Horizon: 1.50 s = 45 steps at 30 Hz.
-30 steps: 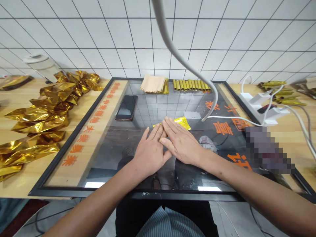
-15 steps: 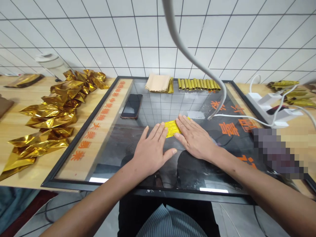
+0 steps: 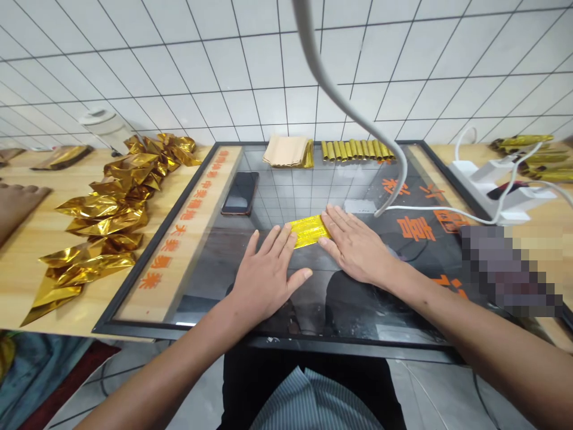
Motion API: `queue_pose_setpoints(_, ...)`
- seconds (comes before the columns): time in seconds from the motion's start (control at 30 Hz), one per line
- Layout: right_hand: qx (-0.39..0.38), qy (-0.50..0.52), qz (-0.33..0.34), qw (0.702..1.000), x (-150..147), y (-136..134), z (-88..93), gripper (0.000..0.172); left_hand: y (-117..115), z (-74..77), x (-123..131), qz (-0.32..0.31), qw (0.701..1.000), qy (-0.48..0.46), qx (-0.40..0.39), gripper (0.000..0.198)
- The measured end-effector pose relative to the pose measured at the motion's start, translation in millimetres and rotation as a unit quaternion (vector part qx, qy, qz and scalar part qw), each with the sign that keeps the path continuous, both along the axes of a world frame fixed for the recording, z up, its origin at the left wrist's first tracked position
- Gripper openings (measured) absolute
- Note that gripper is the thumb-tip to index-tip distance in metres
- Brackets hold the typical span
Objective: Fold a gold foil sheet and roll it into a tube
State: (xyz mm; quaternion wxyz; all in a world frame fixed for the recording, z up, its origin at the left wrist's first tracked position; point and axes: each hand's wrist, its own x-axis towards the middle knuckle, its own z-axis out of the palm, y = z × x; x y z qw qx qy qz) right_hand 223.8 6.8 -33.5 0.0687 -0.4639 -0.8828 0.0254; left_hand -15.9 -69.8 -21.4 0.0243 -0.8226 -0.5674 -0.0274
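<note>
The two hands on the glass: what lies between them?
In the head view, a flat gold foil packet lies between the left hand and right hand.

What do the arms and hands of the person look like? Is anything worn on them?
Both arms are bare as far as the picture shows, with no sleeves in view. The left hand and the right hand wear no gloves, and I see no ring, watch or bracelet. Below the arms, a grey striped garment shows.
</note>
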Motion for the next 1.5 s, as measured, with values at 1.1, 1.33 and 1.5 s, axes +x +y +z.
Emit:
queue_pose_setpoints(1.1, -0.072, -0.006, 0.029, 0.997, 13.9, 9.7, 5.2, 0.079, -8.3, 4.8, 56.4, -0.033, 0.994, -0.082, -0.071, 0.089)
queue_pose_setpoints(1.33, -0.053, 0.008, 0.037, 0.998, 15.9, 9.7, 0.7, 0.076, -18.1, 1.5, 46.0, -0.017, 0.998, -0.046, -0.037, 0.086)
queue_pose_setpoints(1.5, -0.056, -0.007, 0.029, 0.998, 13.9, 8.8, 4.1, 0.075, -25.2, 2.3, 35.9, -0.02, 0.999, -0.026, -0.031, 0.084)
